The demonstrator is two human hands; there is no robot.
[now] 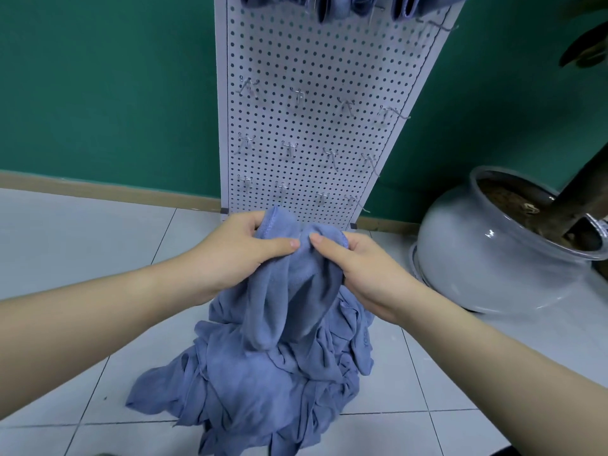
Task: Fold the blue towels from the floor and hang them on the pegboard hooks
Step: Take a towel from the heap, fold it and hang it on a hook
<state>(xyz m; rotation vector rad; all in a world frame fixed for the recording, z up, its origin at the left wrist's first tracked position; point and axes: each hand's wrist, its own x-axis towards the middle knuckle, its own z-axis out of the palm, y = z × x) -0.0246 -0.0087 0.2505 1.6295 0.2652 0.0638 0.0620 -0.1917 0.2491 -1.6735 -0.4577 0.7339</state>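
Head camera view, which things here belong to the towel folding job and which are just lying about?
Part of the job:
- held towel, gripped by left hand and right hand
- towel pile on the floor
- pegboard and its hooks
- hung towels at the top

Just lying about:
- plant pot

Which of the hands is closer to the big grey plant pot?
The right hand. It grips the lifted towel just left of the plant pot; the left hand grips the towel's other side, farther from the pot.
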